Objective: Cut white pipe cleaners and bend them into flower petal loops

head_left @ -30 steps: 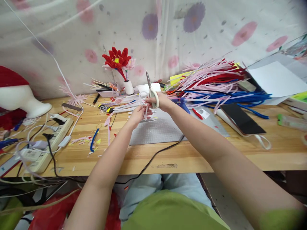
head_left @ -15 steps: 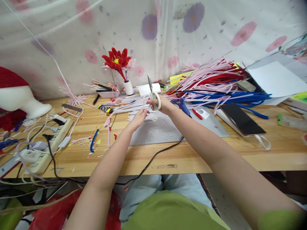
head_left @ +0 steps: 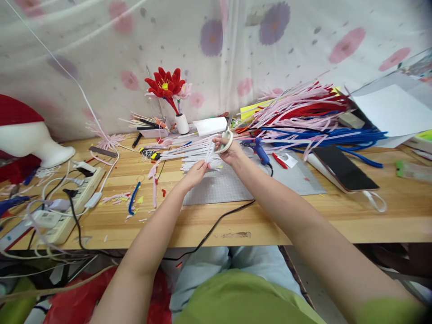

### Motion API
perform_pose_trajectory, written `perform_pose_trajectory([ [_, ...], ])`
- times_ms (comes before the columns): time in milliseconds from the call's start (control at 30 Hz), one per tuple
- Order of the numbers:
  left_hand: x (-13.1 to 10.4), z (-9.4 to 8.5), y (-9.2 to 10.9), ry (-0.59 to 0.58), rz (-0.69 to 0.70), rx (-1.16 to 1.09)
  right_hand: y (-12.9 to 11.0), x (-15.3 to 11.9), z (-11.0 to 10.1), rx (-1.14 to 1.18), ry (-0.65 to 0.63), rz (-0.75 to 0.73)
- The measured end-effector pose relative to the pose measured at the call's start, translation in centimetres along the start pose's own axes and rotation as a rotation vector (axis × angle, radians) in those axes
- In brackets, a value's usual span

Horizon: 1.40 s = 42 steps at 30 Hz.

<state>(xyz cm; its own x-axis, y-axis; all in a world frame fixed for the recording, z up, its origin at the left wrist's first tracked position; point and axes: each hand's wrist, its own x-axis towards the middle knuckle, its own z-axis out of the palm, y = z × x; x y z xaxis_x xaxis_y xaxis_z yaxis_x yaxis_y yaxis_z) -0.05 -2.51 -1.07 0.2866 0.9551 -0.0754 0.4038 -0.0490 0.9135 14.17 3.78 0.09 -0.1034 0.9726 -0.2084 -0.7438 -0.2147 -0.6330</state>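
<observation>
White-handled scissors [head_left: 223,141] hang on my right hand [head_left: 229,149], whose fingers are closed round the handle and also pinch the upper end of a white strip [head_left: 209,151]. The blades point up and away. Just to the left and nearer, my left hand [head_left: 198,172] pinches the lower end of that strip. Under and behind both hands lie many white pipe cleaners [head_left: 185,153], partly on a grey cutting mat [head_left: 219,189].
A blue glue gun [head_left: 259,150], a red pen-like tool [head_left: 279,160] and a phone [head_left: 344,167] are to the right. Behind are coloured pipe cleaners [head_left: 303,110] and a red flower [head_left: 165,84]. A power strip [head_left: 74,207] stands left; a black cable [head_left: 216,223] crosses the front.
The strip, bent in a loop before, is now stretched out between my hands. My right hand has shifted slightly right and down, and the scissors have tilted to the right.
</observation>
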Motion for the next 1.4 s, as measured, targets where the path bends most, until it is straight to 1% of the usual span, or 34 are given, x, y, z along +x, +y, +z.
perform_pose_trajectory([
  [67, -0.1, 0.0, 0.3, -0.057, 0.031, 0.13, 0.4, 0.3, -0.2, -0.017, -0.009, 0.001],
  [100, -0.1, -0.1, 0.3, -0.07, 0.044, 0.204, 0.5, 0.4, -0.3, -0.051, -0.015, -0.008],
  [133, -0.1, -0.3, 0.3, -0.058, 0.048, 0.274, 0.5, 0.5, -0.6, -0.109, -0.021, -0.023],
  [200, 0.0, -0.9, -0.1, 0.014, 0.021, 0.406, 0.2, 0.7, -1.1, -0.287, -0.028, -0.061],
  [267, 0.2, -1.9, -0.9, 0.111, -0.032, 0.524, -0.7, 0.6, -1.8, -0.485, -0.042, -0.086],
  [333, 0.5, -3.1, -1.8, 0.202, -0.084, 0.637, -2.0, 0.1, -2.4, -0.602, -0.106, -0.047],
  [367, 0.6, -3.7, -2.3, 0.251, -0.112, 0.692, -2.6, -0.3, -2.6, -0.624, -0.172, 0.019],
  [433, 0.9, -4.7, -2.9, 0.324, -0.149, 0.783, -3.7, -1.2, -3.0, -0.626, -0.339, 0.24],
  [467, 1.0, -5.0, -3.1, 0.349, -0.159, 0.818, -4.0, -1.6, -3.2, -0.615, -0.419, 0.349],
  [533, 1.2, -5.3, -3.1, 0.373, -0.165, 0.867, -4.0, -2.1, -3.3, -0.586, -0.532, 0.515],
  [600, 1.3, -5.1, -2.9, 0.378, -0.166, 0.894, -3.5, -2.1, -3.4, -0.543, -0.601, 0.61],
  [667, 1.2, -4.7, -2.6, 0.376, -0.159, 0.91, -2.5, -1.7, -3.3, -0.483, -0.642, 0.657],
  [800, 0.7, -3.6, -2.3, 0.379, -0.12, 0.941, -0.5, -0.8, -3.2, -0.371, -0.639, 0.66],
  [933, 0.3, -3.0, -2.6, 0.342, -0.075, 0.975, 0.5, -0.7, -3.1, -0.292, -0.627, 0.626],
  [1233, -0.2, -2.3, -2.9, 0.225, 0.006, 1.05, 0.6, -1.0, -2.3, -0.27, -0.539, 0.504],
  [1400, -0.1, -2.2, -3.0, 0.207, -0.008, 1.036, 0.8, -1.3, -2.4, -0.233, -0.557, 0.51],
])
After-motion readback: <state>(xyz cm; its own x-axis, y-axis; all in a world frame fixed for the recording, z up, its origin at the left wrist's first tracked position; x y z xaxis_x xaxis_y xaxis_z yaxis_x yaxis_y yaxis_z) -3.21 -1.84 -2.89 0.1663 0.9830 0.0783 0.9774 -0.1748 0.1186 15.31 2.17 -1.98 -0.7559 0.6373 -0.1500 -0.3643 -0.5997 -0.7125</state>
